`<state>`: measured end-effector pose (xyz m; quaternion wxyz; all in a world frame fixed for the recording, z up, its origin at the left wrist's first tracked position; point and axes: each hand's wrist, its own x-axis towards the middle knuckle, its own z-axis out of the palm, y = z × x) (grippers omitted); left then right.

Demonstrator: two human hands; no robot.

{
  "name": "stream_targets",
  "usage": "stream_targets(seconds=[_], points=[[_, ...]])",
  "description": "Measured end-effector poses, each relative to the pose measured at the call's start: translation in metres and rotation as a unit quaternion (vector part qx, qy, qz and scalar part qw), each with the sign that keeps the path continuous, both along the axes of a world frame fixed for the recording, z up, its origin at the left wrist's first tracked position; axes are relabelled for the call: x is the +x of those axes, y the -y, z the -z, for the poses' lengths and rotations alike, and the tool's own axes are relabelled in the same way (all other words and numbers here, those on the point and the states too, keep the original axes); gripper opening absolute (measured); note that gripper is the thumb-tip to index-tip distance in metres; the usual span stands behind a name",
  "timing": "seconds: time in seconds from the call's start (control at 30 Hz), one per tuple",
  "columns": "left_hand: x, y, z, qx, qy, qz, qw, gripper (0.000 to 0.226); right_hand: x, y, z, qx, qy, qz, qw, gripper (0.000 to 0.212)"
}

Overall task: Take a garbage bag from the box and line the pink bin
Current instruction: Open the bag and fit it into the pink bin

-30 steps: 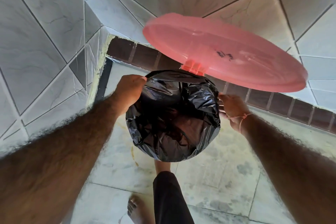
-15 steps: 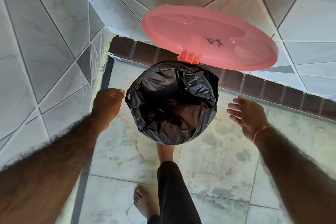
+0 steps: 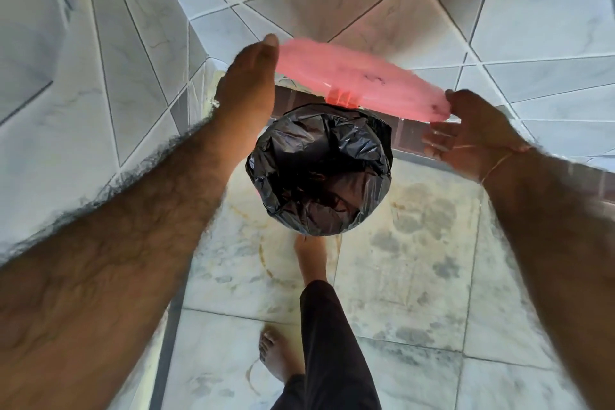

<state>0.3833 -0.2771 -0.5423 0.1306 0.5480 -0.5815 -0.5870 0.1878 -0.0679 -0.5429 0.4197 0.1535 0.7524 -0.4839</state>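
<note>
You stand barefoot on a stained marble-tile floor point(image 3: 416, 263) in a corner of grey tiled walls point(image 3: 100, 83). The black bag point(image 3: 319, 176) lines the bin, its edge folded over the rim. Your left hand point(image 3: 248, 86) lies flat against the raised pink lid point(image 3: 359, 80); your right hand point(image 3: 472, 133) pinches the lid's edge.

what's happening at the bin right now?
A person stands barefoot over the pink bin, which is already lined: a black garbage bag is folded over its rim. Both hands are on the raised pink lid, the left hand at its left edge and the right hand pinching its right edge.
</note>
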Motion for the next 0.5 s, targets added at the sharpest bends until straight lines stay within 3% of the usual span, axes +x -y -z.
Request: stream_targets(seconds=[0.1, 0.17, 0.27, 0.37, 0.43, 0.5], points=[[0.029, -0.010, 0.007, -0.015, 0.051, -0.028, 0.998, 0.051, 0.026, -0.016, 0.010, 0.034, -0.021, -0.047, 0.998, 0.008], [0.049, -0.026, 0.018, -0.017, 0.061, -0.022, 0.998, 0.035, 0.043, -0.025, 0.022, 0.057, -0.039, -0.100, 0.993, 0.013], [0.072, -0.058, 0.046, -0.004, 0.120, 0.016, 0.993, 0.016, 0.070, -0.028, 0.040, 0.089, -0.041, -0.166, 0.981, 0.005], [0.082, -0.081, 0.069, 0.024, 0.154, 0.046, 0.987, 0.056, 0.093, -0.028, 0.068, 0.108, -0.046, -0.128, 0.985, 0.046], [0.083, -0.090, 0.083, 0.015, 0.183, 0.076, 0.980, 0.058, 0.106, -0.027, 0.082, 0.121, -0.041, -0.150, 0.980, 0.063], [0.084, -0.095, 0.098, -0.073, 0.226, 0.137, 0.962, 0.062, 0.113, -0.028, 0.090, 0.160, -0.097, -0.246, 0.951, 0.067]])
